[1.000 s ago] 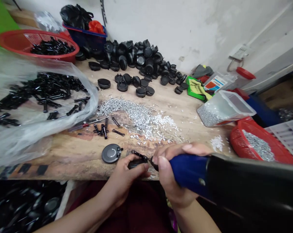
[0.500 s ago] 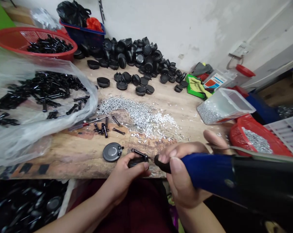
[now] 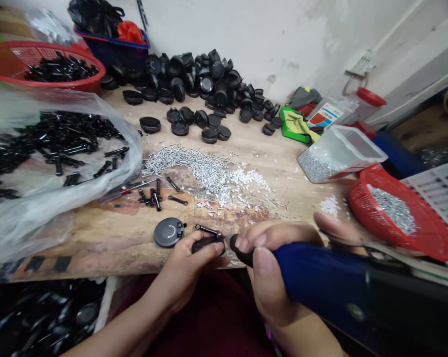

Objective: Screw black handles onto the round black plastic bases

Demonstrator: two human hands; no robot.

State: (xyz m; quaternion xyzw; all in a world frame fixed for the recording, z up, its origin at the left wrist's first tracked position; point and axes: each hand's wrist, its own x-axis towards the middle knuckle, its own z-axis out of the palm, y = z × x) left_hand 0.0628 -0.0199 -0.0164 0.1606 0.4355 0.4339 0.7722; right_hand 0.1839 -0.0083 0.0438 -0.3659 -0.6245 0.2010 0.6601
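My left hand [image 3: 185, 263] is closed around a black round plastic case [image 3: 200, 244] at the table's front edge. A small black link [image 3: 208, 230] with ringed ends lies across the top of that case. In my right hand [image 3: 270, 277] is a blue and black electric screwdriver [image 3: 320, 277], its dark nose pointing left at the link's right end. Whether the bit touches a screw is too small to tell. Left of my left hand, a round black lid-like disc [image 3: 168, 232] rests on the wood. Several loose black links [image 3: 155, 198] lie behind it.
Silver pins [image 3: 179, 161] and white sleeves [image 3: 248, 179] are heaped mid-table. Black cases [image 3: 205, 82] pile against the wall. Left are a plastic bag [image 3: 127, 173] of links and a red basket [image 3: 93, 82]; right, a clear tub [image 3: 343, 153] and another red basket [image 3: 361, 210].
The view has shifted slightly, bringing more of the right-hand basket into sight. Both hands keep their grips, and the screwdriver's nose stays at the link's end.
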